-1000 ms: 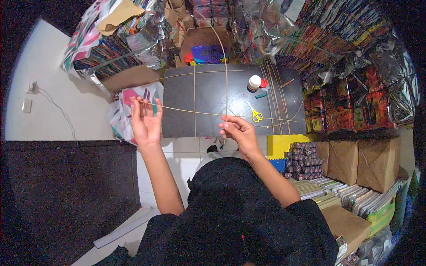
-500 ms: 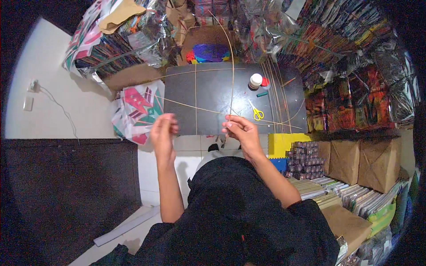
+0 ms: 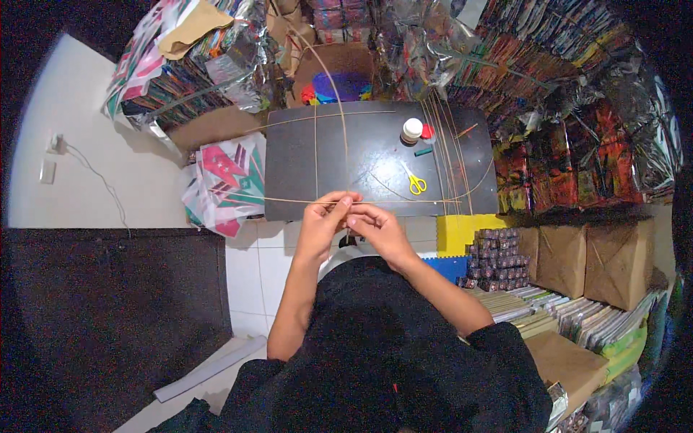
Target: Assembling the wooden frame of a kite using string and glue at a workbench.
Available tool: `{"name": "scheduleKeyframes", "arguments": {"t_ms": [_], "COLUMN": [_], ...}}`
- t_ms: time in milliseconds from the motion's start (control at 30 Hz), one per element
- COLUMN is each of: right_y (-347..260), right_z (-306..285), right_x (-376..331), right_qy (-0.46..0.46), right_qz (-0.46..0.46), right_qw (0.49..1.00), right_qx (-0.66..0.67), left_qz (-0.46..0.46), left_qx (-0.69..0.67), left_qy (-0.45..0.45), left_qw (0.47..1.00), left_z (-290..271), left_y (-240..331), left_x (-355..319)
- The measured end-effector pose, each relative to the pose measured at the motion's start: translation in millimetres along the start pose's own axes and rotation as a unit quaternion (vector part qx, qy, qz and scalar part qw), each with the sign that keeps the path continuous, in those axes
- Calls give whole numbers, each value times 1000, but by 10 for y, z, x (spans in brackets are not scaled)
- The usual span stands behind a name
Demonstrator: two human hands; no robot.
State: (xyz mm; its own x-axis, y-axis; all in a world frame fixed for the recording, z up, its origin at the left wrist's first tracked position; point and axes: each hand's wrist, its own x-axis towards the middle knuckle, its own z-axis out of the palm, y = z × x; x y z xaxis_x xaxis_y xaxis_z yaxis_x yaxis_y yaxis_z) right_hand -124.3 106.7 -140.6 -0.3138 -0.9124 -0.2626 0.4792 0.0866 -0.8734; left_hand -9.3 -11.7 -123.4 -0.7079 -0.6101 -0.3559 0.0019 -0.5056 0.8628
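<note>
My left hand (image 3: 323, 220) and my right hand (image 3: 380, 232) meet at the near edge of a dark table (image 3: 292, 159), fingers pinched together. Between them two thin, tan sticks cross. One long bent stick (image 3: 341, 108) rises from my fingers toward the far side, curving left at its tip. The other, a crosswise stick (image 3: 411, 202), runs left and right through the pinch. My fingertips cover the crossing itself, so whether anything binds it cannot be seen.
On the table are yellow scissors (image 3: 417, 185), a white-capped bottle (image 3: 411, 131), a red piece (image 3: 428, 131), a small green tube (image 3: 423, 152) and several loose sticks (image 3: 447, 159). Printed sheets (image 3: 227, 180) hang at the left. Wrapped stacks (image 3: 570, 166) crowd the right side.
My left hand has come in from the left to meet my right hand and now pinches the sticks. My right hand and the long stick have shifted left; the crosswise stick now lies level.
</note>
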Motion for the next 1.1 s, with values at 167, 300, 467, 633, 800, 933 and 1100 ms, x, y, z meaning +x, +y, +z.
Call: {"name": "scheduleKeyframes", "arguments": {"t_ms": [167,300,467,633,800,933,1100], "right_y": [-196,-673,-1188,-1526,-1699,-1766,-1783], "right_z": [-247,-438,-658,-829,-807,-799,-939], "right_x": [-123,-66,413,1029,1214,1134,1044], "right_qy": [-105,-59,117,122,5,94,122], "right_qz": [29,-21,-237,-356,-268,-224,-218], "right_qw": [983,987,950,916,954,960,962], "right_qx": [-149,-145,-166,-136,-131,-140,-111], "left_qz": [-18,-46,-48,-46,-44,-12,-36], "left_qx": [35,133,183,213,217,213,163], "left_qy": [20,-26,-88,-138,-135,-106,-73], "left_qw": [999,990,978,966,966,971,983], "left_z": [-287,-476,-533,-442,-412,-392,-407], "left_y": [-22,74,51,131,107,96,36], "left_x": [-72,-208,-267,-263,-195,-125,5]}}
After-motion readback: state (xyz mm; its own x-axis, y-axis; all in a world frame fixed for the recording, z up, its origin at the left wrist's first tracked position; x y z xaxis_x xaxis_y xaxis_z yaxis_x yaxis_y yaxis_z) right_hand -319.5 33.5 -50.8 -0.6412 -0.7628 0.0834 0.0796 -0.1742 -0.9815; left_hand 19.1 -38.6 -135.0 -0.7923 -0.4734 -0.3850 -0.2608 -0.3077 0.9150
